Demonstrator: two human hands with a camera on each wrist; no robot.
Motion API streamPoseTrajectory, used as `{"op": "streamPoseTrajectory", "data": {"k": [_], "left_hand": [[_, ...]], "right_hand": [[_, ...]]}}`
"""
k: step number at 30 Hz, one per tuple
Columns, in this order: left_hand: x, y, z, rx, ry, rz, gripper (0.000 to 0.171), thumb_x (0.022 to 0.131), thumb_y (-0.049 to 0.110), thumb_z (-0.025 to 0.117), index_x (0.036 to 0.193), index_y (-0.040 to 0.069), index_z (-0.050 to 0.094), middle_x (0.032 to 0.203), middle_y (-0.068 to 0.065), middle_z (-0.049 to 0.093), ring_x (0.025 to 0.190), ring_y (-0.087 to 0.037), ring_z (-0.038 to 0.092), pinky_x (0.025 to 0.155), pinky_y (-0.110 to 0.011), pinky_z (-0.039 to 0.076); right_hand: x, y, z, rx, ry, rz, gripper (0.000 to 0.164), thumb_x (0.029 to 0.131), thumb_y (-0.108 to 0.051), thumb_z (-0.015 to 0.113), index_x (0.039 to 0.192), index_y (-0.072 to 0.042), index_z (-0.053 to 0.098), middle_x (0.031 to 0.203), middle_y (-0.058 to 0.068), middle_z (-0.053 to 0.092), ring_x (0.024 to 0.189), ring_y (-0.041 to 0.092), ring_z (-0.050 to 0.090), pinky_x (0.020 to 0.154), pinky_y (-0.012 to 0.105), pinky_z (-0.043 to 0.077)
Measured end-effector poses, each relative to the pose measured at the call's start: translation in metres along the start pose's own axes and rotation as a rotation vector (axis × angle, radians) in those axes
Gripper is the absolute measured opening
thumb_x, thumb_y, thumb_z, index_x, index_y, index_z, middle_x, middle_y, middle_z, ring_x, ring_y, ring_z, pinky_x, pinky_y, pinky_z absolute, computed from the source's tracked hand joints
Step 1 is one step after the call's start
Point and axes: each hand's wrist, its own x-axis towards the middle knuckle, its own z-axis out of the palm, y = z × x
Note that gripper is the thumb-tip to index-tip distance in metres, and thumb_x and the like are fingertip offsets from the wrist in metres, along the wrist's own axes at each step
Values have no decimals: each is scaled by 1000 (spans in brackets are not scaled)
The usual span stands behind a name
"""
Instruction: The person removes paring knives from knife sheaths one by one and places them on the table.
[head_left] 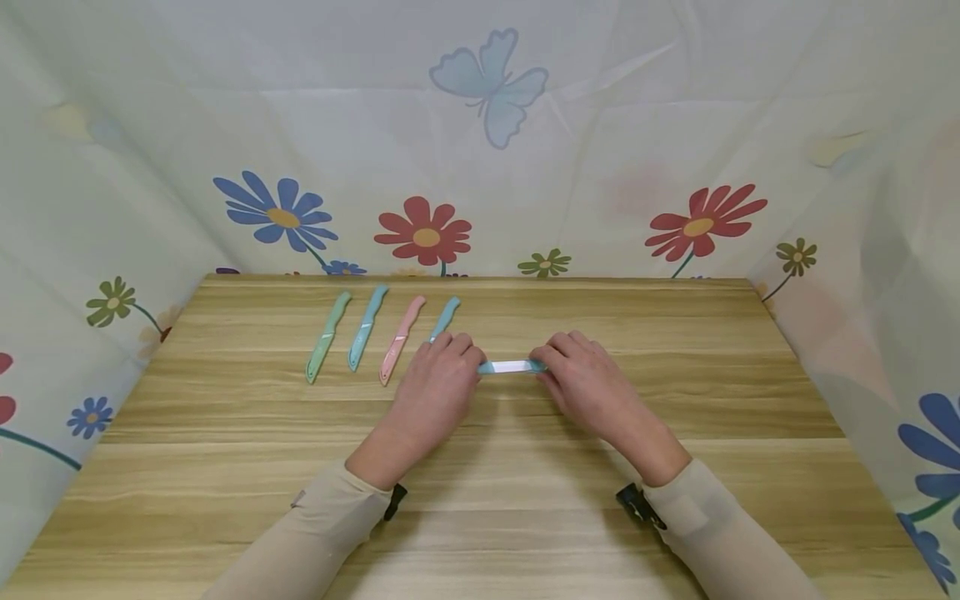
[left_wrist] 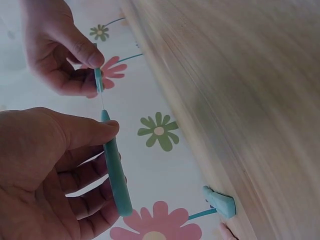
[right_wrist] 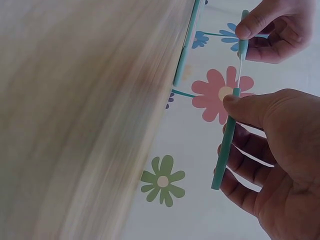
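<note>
Both hands hold one blue-green paring knife above the table, its bare white blade (head_left: 512, 367) showing between them. My left hand (head_left: 441, 377) grips the handle (left_wrist: 118, 175), thumb on top and fingers curled beneath. With thumb and fingers, my right hand (head_left: 588, 383) pinches a blue-green sheath (right_wrist: 224, 150) at the blade's other end. Whether the blade tip sits inside the sheath is hidden. A blue knife (head_left: 447, 315) lies just behind my left hand, its lower part covered by the fingers.
Left of the hands on the wooden table (head_left: 510, 517) lie a green knife (head_left: 327, 337), another blue knife (head_left: 368, 327) and a pink knife (head_left: 402, 340), side by side and slanted. A flower-printed cloth (head_left: 600, 150) hangs behind the table's back edge.
</note>
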Motion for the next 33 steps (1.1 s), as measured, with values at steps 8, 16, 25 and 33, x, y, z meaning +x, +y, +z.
{"op": "streamPoseTrajectory", "data": {"k": [8, 16, 25, 33], "left_hand": [[0, -2, -1, 4, -1, -21, 13, 94, 12, 83, 105, 6, 78, 97, -4, 66, 88, -24, 57, 72, -36, 50], [0, -4, -3, -6, -3, -44, 14, 93, 12, 84, 105, 7, 78, 97, -3, 66, 87, -23, 56, 72, -35, 50], [0, -5, -2, -13, -3, -74, 12, 94, 11, 80, 105, 7, 77, 99, -3, 65, 90, -23, 56, 73, -36, 50], [1, -6, -3, -6, -3, -95, 10, 94, 10, 79, 104, 7, 76, 97, -3, 64, 88, -23, 56, 73, -36, 50]], "right_hand": [[-1, 2, 0, -13, 9, 9, 25, 94, -13, 84, 116, -5, 74, 106, 8, 68, 92, 26, 61, 76, 41, 54], [-1, 4, -1, -14, 0, 10, 24, 95, -13, 83, 116, -6, 74, 107, 7, 68, 92, 26, 60, 77, 41, 54], [-1, 3, -1, -15, 5, 20, 23, 95, -13, 82, 115, -6, 74, 106, 8, 68, 93, 27, 61, 77, 41, 54], [-1, 6, -3, -20, 11, 22, 20, 98, -11, 78, 115, -4, 73, 107, 9, 69, 95, 29, 63, 79, 43, 56]]}}
